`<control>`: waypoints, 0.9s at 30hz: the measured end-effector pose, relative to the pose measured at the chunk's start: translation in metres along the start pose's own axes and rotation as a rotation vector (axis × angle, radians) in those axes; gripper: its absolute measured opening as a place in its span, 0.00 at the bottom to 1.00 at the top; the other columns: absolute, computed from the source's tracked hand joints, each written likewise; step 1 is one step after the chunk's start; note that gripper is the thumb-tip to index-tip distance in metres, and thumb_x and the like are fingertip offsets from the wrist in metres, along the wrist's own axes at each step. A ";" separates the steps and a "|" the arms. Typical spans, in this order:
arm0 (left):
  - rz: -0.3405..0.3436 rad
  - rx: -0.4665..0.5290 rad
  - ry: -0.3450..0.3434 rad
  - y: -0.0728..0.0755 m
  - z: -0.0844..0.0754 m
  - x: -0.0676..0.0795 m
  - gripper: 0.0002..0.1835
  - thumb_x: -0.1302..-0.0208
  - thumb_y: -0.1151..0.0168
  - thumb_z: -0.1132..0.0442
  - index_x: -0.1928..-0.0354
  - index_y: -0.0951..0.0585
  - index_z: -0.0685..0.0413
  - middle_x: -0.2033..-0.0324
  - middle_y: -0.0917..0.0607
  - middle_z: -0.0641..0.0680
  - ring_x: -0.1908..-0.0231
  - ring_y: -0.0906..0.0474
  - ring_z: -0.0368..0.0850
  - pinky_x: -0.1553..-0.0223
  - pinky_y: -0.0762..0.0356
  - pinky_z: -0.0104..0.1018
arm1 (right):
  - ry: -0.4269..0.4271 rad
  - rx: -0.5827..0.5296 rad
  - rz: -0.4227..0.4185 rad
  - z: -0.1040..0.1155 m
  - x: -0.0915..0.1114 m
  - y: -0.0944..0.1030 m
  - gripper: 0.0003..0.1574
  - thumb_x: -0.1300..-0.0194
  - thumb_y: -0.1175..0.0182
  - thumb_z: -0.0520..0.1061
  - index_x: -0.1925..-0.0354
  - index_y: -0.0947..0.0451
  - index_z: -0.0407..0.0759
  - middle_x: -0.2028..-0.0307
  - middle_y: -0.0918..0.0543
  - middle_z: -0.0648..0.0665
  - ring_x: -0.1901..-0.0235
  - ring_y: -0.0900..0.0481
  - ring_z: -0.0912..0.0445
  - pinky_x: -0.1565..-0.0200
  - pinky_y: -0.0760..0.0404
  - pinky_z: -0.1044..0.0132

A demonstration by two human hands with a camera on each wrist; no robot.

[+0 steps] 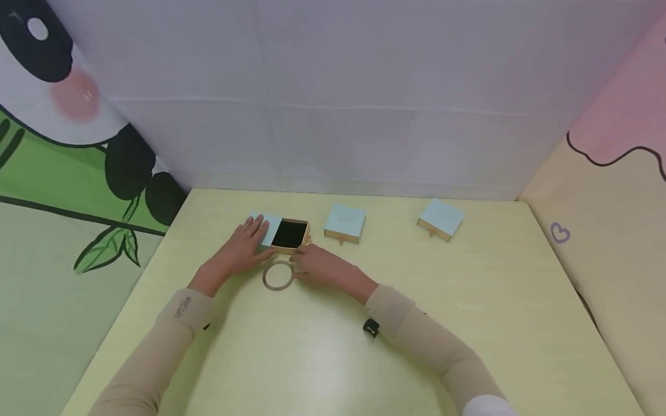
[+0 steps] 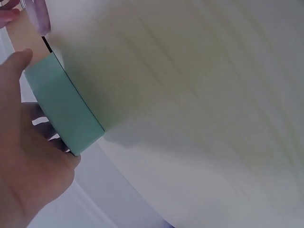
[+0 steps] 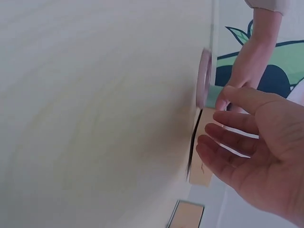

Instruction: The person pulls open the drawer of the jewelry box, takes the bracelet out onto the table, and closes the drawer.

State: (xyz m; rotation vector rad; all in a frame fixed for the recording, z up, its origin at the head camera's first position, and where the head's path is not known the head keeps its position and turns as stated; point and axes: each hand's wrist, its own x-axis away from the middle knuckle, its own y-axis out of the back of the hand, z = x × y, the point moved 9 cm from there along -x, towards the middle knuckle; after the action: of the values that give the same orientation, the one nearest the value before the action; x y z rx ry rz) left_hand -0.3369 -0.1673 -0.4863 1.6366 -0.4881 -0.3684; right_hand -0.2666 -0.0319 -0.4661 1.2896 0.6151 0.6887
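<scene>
A light-blue slide-out gift box stands at the back left of the table; its sleeve [image 1: 274,227] lies under my left hand [image 1: 236,251]. That hand holds the sleeve, fingers spread over the top and thumb along the near side, as the left wrist view shows. The drawer [image 1: 290,233], lined in black, is pulled out to the right. My right hand [image 1: 325,267] is beside the drawer's near right corner, fingers loosely bent and nothing between them. A thin round bangle [image 1: 264,278] lies on the table just in front of the box, close to the right thumb.
Two more closed light-blue boxes with tan fronts stand to the right: one in the middle [image 1: 346,221], the other [image 1: 441,218] farther right, set at an angle. A pale wall [image 1: 364,144] rises behind the pale yellow table [image 1: 322,358]. Printed panels flank both sides.
</scene>
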 end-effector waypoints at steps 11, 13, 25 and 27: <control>-0.004 -0.009 0.095 0.007 -0.013 -0.012 0.52 0.38 0.59 0.27 0.28 0.47 0.65 0.29 0.50 0.67 0.30 0.58 0.67 0.33 0.56 0.62 | -0.167 -0.046 -0.001 -0.045 0.025 0.013 0.20 0.31 0.46 0.47 0.45 0.23 0.41 0.49 0.21 0.44 0.50 0.23 0.52 0.49 0.24 0.63; -0.012 -0.028 0.125 0.007 -0.018 -0.014 0.53 0.40 0.61 0.25 0.29 0.46 0.66 0.29 0.49 0.68 0.30 0.56 0.67 0.33 0.53 0.62 | -0.173 -0.050 -0.013 -0.050 0.029 0.014 0.20 0.32 0.45 0.46 0.45 0.23 0.40 0.51 0.21 0.43 0.52 0.23 0.53 0.50 0.24 0.65; -0.049 -0.070 0.245 0.006 -0.030 -0.018 0.59 0.44 0.63 0.21 0.30 0.47 0.69 0.31 0.46 0.68 0.37 0.46 0.70 0.41 0.41 0.64 | -0.205 -0.121 -0.035 -0.065 0.038 0.018 0.19 0.31 0.46 0.44 0.46 0.23 0.39 0.47 0.22 0.43 0.50 0.22 0.52 0.50 0.23 0.64; -0.039 -0.079 0.245 0.007 -0.028 -0.017 0.56 0.41 0.63 0.24 0.29 0.47 0.68 0.30 0.47 0.67 0.36 0.47 0.70 0.41 0.41 0.64 | -0.195 -0.119 -0.044 -0.063 0.033 0.016 0.19 0.31 0.46 0.44 0.46 0.23 0.38 0.49 0.22 0.43 0.52 0.22 0.52 0.51 0.23 0.64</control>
State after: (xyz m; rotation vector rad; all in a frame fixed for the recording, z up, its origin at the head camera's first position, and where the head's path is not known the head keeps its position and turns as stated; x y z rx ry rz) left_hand -0.3376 -0.1349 -0.4767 1.5900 -0.2543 -0.2089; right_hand -0.2937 0.0353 -0.4619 1.2119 0.4353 0.5479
